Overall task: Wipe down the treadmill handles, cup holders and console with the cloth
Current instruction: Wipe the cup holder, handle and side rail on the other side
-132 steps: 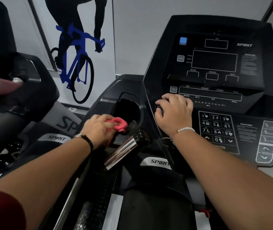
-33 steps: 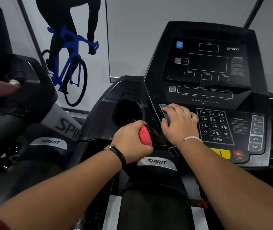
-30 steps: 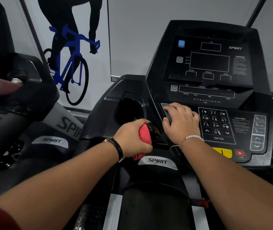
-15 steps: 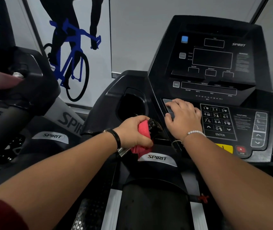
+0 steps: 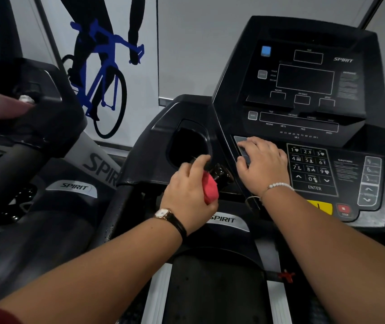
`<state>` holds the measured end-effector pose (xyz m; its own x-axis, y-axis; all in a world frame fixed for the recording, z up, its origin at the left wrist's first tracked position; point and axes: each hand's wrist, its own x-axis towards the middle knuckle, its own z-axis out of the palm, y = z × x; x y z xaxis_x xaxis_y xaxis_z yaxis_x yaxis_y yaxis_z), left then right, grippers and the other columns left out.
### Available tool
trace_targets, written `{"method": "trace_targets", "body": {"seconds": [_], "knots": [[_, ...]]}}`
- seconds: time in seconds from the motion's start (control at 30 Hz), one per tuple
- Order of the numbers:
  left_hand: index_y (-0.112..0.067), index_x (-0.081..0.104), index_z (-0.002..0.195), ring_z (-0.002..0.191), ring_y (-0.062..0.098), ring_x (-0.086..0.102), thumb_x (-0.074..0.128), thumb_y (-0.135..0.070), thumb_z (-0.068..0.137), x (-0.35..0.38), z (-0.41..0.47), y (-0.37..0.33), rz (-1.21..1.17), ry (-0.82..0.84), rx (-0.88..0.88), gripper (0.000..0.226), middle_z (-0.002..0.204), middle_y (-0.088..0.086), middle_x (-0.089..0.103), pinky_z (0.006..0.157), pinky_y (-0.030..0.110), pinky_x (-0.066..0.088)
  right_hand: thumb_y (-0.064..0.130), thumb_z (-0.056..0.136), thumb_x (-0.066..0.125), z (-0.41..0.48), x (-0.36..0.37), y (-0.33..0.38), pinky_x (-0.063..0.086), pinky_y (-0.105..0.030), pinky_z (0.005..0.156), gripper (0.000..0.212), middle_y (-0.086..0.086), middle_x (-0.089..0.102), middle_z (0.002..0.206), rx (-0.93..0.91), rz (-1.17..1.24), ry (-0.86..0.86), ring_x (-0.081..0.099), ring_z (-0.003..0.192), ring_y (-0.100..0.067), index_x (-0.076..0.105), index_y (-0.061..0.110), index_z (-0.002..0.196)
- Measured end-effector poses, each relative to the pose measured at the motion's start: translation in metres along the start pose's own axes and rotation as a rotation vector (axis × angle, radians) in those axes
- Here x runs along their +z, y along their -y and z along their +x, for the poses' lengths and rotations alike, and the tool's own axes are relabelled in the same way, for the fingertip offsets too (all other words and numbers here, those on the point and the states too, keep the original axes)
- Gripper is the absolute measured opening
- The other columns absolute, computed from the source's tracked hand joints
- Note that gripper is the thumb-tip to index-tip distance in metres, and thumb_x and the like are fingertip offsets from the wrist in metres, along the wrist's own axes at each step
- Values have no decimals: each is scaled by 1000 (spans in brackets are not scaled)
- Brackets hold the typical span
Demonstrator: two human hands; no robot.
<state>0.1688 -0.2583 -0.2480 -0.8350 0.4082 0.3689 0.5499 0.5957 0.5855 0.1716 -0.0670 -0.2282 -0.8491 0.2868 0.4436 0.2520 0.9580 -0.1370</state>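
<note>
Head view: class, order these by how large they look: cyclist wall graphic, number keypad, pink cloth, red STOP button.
1. Cyclist wall graphic
2. Number keypad
3. Pink cloth, though the left hand hides part of it
4. Red STOP button
</note>
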Motion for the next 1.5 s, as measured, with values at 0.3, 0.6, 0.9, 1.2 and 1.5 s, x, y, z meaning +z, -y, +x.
{"method": "trace_targets", "body": {"seconds": [0.3,0.6,0.9,1.2,1.5], "knots": [[-31,38,108,105,12,43,33,-82,59,-16,13,20,-304,253,-212,71,111,-7,45,87,29,38,31,87,50,-1,1,0,26,-44,107,35,6,50,134,4,17,-23,39,128,-18,57,28,122],[-17,51,91,40,8,51,83,-19,55,-27,27,49,-898,899,-361,48,52,-3,54,39,17,43,31,86,51,-1,0,1,29,-45,105,35,6,52,133,7,21,-32,42,125,-19,58,28,121],[-23,59,98,73,20,66,89,-17,56,-20,20,40,-613,616,-346,53,86,6,67,70,40,59,31,85,51,0,-1,1,27,-45,103,33,8,50,131,3,22,-12,42,122,-20,55,29,118],[-27,52,112,95,8,52,68,-73,53,-2,-28,32,-113,14,-149,76,102,-13,55,80,27,47,31,86,49,-1,-3,2,26,-45,104,34,7,49,132,6,23,-4,40,123,-20,55,29,120],[-26,52,128,97,14,62,54,-17,93,-32,-5,61,-924,622,-340,36,110,2,65,81,21,51,31,86,49,0,-2,2,28,-46,102,35,5,50,132,10,17,-13,41,122,-21,55,28,120]]}}
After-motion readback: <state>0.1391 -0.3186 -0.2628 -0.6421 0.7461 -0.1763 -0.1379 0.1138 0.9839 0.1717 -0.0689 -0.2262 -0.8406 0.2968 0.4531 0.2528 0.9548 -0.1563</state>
